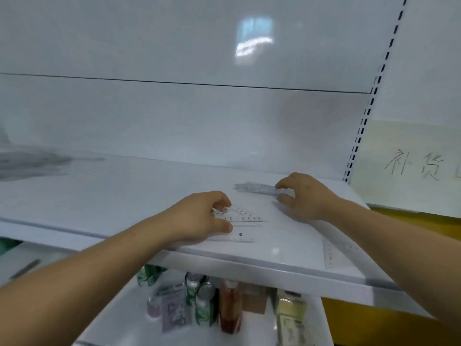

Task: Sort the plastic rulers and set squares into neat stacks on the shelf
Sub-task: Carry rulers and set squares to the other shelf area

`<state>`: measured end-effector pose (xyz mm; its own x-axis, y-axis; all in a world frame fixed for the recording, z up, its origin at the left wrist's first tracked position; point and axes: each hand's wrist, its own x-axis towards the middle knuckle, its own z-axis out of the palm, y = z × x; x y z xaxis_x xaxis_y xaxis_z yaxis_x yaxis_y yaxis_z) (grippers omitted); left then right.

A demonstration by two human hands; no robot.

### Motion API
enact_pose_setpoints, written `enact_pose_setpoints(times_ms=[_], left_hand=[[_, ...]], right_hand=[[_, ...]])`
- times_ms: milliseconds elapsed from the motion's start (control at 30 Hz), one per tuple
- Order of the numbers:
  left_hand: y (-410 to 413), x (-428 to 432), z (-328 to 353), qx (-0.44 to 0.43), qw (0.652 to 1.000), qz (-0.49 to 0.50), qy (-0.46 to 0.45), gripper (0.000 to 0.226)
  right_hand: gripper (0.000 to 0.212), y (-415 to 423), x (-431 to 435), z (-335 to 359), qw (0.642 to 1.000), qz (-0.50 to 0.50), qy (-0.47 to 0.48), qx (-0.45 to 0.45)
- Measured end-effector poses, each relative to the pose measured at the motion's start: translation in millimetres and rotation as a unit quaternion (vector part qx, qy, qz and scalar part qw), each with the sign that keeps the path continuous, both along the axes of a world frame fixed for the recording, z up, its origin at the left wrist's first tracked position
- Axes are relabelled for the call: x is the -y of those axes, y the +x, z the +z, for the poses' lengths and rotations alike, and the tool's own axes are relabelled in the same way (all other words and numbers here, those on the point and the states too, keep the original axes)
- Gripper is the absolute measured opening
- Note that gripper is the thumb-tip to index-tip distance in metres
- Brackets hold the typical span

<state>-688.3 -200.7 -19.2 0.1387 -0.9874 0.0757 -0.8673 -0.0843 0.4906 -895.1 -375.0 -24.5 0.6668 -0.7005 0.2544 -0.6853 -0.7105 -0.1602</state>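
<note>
On the white shelf [99,196] lies a clear plastic set square [245,216] with printed numbers. My left hand [199,216] grips its left corner, fingers curled over it and thumb below. A second clear ruler piece [239,238] lies flat just in front of that hand. Farther back, a stack of clear straight rulers [257,188] lies along the shelf. My right hand [306,196] holds its right end between fingers and thumb. Another clear set square [334,253] rests near the shelf's front right corner.
The shelf's back panel and a slotted upright [366,116] stand behind. A paper sign with handwriting [414,166] hangs to the right. On the lower shelf stand bottles and packets [224,303]. A dark slim object [25,268] lies at lower left.
</note>
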Motion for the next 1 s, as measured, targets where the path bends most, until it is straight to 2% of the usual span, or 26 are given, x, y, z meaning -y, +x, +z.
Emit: enact_pose_setpoints(times_ms=[267,433,567,667,833,1000], left_hand=[[-23,-29,2,0.060,0.997,0.030,0.035,0.053],[-22,-34,5,0.082,0.994,0.034,0.062,0.050],[-21,-36,4,0.087,0.995,0.033,0.046,0.039],[-19,-37,2,0.083,0.995,0.028,0.048,0.042],[12,-49,11,0.106,0.992,0.046,0.057,0.051],[78,-78,21,0.142,0.982,0.100,0.079,0.053]], right_hand=[[0.053,-10,-30,-3,0.991,0.050,0.073,-0.104],[0.053,-9,-35,-1,0.988,0.045,0.087,-0.116],[0.051,-4,-35,4,0.988,0.034,0.087,-0.121],[0.053,4,-38,8,0.989,0.024,0.087,-0.116],[0.056,39,-52,23,0.988,0.036,0.075,-0.126],[0.058,110,-80,43,0.986,0.072,0.076,-0.128]])
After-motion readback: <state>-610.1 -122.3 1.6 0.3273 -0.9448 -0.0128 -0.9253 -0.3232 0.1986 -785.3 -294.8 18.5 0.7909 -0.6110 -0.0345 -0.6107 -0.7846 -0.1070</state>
